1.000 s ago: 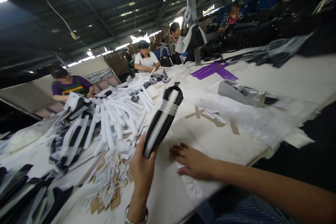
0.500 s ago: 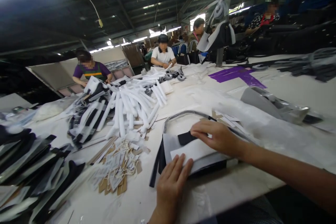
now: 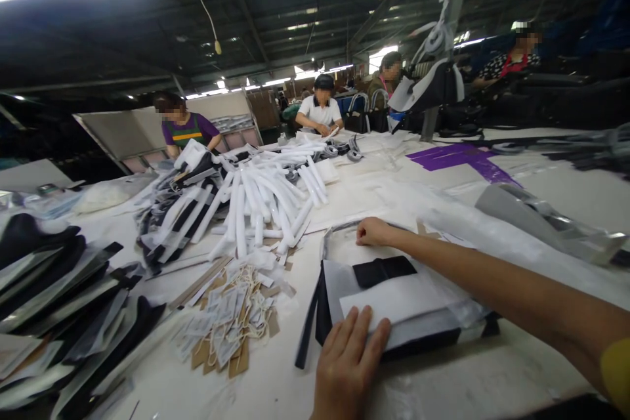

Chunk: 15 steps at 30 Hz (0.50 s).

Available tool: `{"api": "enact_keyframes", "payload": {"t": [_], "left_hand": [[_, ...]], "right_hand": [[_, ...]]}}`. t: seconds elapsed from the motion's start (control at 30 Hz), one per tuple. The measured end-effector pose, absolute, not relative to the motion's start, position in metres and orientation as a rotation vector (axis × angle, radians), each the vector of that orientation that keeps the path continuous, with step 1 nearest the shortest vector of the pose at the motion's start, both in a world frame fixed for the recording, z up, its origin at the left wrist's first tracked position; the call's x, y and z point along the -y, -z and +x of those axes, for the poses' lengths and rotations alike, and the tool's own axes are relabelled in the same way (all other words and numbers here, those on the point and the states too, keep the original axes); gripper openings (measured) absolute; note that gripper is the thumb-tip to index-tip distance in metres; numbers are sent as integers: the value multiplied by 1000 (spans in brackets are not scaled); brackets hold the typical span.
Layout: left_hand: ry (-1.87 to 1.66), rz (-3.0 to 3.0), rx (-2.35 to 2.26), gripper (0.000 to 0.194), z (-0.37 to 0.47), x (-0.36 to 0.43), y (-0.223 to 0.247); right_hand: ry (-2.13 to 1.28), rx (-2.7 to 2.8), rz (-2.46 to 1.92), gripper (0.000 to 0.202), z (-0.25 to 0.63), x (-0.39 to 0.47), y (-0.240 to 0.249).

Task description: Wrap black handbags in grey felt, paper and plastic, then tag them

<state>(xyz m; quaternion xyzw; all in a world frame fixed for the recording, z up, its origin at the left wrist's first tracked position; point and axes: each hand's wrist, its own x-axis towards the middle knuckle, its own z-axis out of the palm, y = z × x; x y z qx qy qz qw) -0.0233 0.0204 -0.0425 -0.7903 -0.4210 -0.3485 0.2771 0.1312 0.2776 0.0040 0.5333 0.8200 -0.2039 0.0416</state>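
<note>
A dark bag (image 3: 418, 346) lies on the table in front of me, with a translucent wrapping sheet (image 3: 339, 275) over it. On top rest a white folded sheet (image 3: 398, 295) and a black strip (image 3: 384, 271). My left hand (image 3: 349, 361) presses on the near left corner of the white sheet, fingers stretched out. Beyond the bag's far edge, my right hand (image 3: 375, 232) has its fingers curled together, inside the loop of a grey strap (image 3: 327, 236). Whatever is in those fingers, if anything, is hidden.
Cardboard tags with strings (image 3: 231, 321) lie left of the bag. White foam tubes (image 3: 260, 197) are heaped beyond them, and dark bag pieces (image 3: 73, 302) stack at far left. Clear plastic film (image 3: 443, 216) and purple strips (image 3: 457, 157) lie to the right. Several people work across the table.
My right hand has left the white sheet and black strip, reaching farther away past the bag's far edge. The black strip shows more fully. My left hand stays on the sheet; the view has shifted.
</note>
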Motion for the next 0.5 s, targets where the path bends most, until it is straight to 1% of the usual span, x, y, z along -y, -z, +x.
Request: {"api": "enact_keyframes", "payload": {"t": [0.13, 0.3, 0.4, 0.5], "left_hand": [[941, -2107, 1130, 40, -23, -22, 45], [925, -2109, 1121, 41, -24, -21, 44], [908, -2114, 1119, 41, -25, -21, 43], [887, -2113, 1123, 42, -26, -22, 45]], "right_hand": [[678, -2521, 1648, 25, 137, -280, -3], [763, -2583, 1782, 24, 146, -278, -4], [858, -2652, 1857, 22, 160, -271, -15], [924, -2761, 1924, 19, 192, -253, -38]]}}
